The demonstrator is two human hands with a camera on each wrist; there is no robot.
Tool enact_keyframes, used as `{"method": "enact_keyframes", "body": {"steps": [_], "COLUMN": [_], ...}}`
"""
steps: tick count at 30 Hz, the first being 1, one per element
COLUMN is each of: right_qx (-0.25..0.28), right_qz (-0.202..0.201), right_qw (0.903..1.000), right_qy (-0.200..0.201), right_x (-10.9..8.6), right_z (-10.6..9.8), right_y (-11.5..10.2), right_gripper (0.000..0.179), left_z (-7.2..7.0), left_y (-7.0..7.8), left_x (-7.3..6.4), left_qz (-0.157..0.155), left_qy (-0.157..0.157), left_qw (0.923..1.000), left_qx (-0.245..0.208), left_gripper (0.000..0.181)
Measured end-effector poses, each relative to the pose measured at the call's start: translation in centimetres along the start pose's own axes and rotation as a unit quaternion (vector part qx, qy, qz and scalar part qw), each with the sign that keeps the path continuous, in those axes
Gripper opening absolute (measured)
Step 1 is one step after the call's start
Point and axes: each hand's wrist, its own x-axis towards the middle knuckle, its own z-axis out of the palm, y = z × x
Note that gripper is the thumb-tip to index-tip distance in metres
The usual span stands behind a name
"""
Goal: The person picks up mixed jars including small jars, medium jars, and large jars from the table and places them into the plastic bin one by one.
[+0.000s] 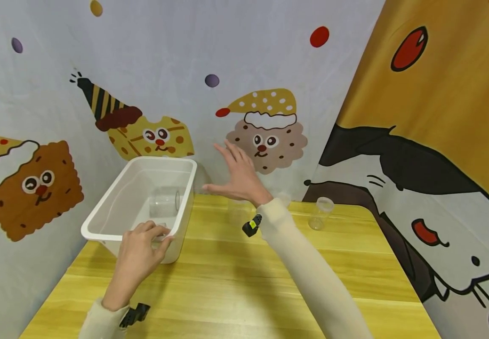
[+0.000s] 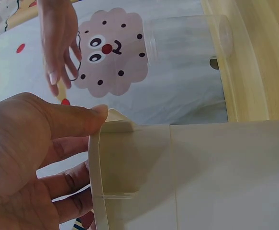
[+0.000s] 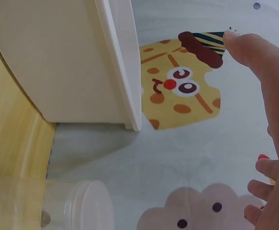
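Observation:
A white plastic bin (image 1: 183, 214) stands at the left of the table. My left hand (image 1: 142, 247) grips its near right rim, thumb on the outer side and fingers over the inside, as the left wrist view shows. Inside the bin lies a clear plastic jar (image 1: 163, 203) on its side; a second clear thing by my left fingers is mostly hidden. My right hand (image 1: 242, 176) is raised with fingers spread, holding nothing, right of the bin. Below it a clear jar (image 1: 237, 214) stands on the table, partly covered by the wrist; the right wrist view shows this jar (image 3: 89, 206) too.
Another clear jar (image 1: 321, 214) stands near the table's far right edge. One more jar (image 1: 285, 198) is largely hidden by the right sleeve. Behind the wooden table (image 1: 210, 292) hangs a printed cloth (image 1: 159, 56) with cartoon snacks.

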Motion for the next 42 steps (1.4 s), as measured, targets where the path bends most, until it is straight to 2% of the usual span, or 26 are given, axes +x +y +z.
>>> {"method": "enact_keyframes", "body": {"steps": [11,22,28,42], "right_qx": [0.024,0.039,0.042,0.061], "right_qz": [0.026,0.074,0.096,0.167], "right_qw": [0.9991,0.9955,0.9922,0.9812], "right_qy": [0.022,0.045,0.067,0.077], "right_x": [-2.2,-4.1,-5.1,-7.4], "right_z": [-0.8,-1.5,-2.0,-4.5], "right_y": [2.2,5.3,6.9,10.0], "right_gripper": [0.106,0.103,0.1,0.099], "left_z": [-0.1,0.1,0.1,-0.1], "left_y": [0.2,0.0,0.0,0.1], "left_x": [-0.2,-0.2,-0.3,-0.2], "left_qz": [-0.007,-0.012,-0.015,-0.015], "left_qy": [-0.004,-0.004,-0.006,-0.01], "left_qw": [1.0,0.9999,0.9999,0.9998], "left_qx": [-0.002,0.0,-0.001,0.001], "left_gripper": [0.017,0.018,0.018,0.018]}}
